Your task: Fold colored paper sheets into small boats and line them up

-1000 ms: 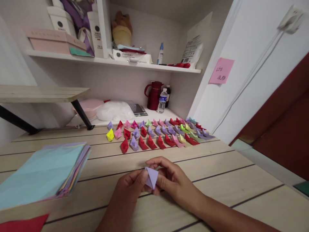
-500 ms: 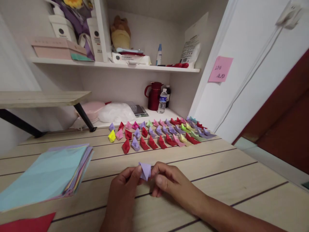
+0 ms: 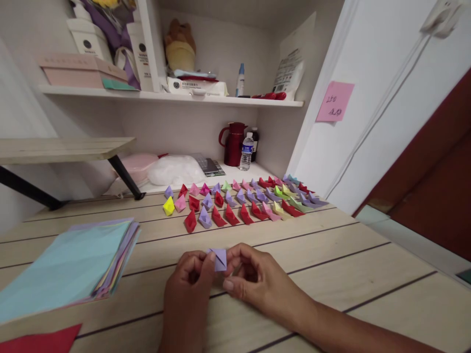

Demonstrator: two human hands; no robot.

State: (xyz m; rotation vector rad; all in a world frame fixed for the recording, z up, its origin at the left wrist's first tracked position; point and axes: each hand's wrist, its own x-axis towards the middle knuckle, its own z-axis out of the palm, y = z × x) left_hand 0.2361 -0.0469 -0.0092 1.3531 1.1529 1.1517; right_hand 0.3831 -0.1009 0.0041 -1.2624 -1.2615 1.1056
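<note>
A small square of folded light purple paper (image 3: pixel 221 261), with a diagonal fold line across its face, is held above the tabletop. My left hand (image 3: pixel 189 284) is closed on its left side, thumb on the front and fingers behind. At the paper's right edge, the curled fingers of my right hand (image 3: pixel 253 277) touch or nearly touch it. The right thumb stays lower, apart from the paper. Beyond both hands stand several small folded paper boats in rows, among them a red boat (image 3: pixel 190 221), a purple boat (image 3: pixel 205 218) and a yellow boat (image 3: pixel 169 206).
To the left lies a stack of coloured paper (image 3: pixel 69 264), light blue on top. A red paper piece (image 3: pixel 44 340) shows at the lower left. A raised wooden shelf (image 3: pixel 66 149) stands behind the stack. At the back are a dark red jug (image 3: pixel 234 144) and a water bottle (image 3: pixel 247 152).
The purple paper now shows a square face with a diagonal fold instead of a downward-pointing triangular flap. My right fingers have shifted slightly left, and the view has moved a little.
</note>
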